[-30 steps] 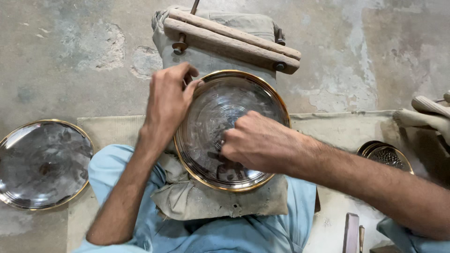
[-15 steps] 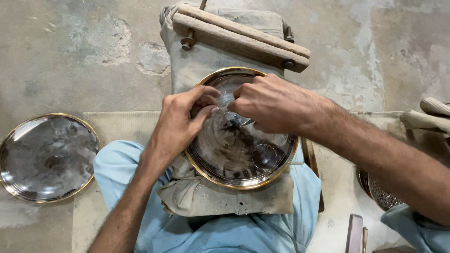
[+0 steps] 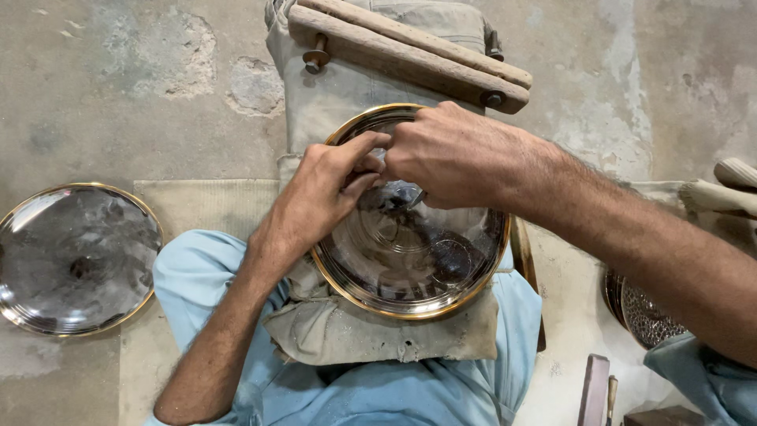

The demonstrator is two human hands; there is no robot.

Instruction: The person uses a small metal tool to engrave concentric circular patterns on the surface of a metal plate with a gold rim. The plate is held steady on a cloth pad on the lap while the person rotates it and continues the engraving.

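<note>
The concrete floor (image 3: 118,87) fills the view, patched and stained, with a pale mat (image 3: 197,207) laid over it near the person's knees. A grey cloth-covered block (image 3: 331,102) stands in front of the person, and a wooden bar (image 3: 410,55) with bolts lies across its far end. The cloth runs down onto the lap over light blue trousers (image 3: 197,268).

On that cloth rests the round metal tray (image 3: 418,260), mirror-bright with a brass-coloured rim, tilted a little toward the person. Nothing loose lies in it; its floor shows only dark reflections and faint concentric rings.

The right hand (image 3: 457,154) reaches in from the right and lies over the tray's far rim, fingers curled tight; what they close on is hidden under the knuckles, so I cannot tell whether anything is held. The left hand (image 3: 323,193) comes up from the lower left, its thumb and fingers drawn together at the tray's upper left edge, the fingertips touching the right hand.

A second metal tray (image 3: 75,256), the same shape and rim, lies flat on the floor well to the left, holding nothing. At the right edge an engraved metal dish (image 3: 643,312) shows partly, behind the right forearm. Two wooden handles (image 3: 725,185) lie at the far right.
</note>
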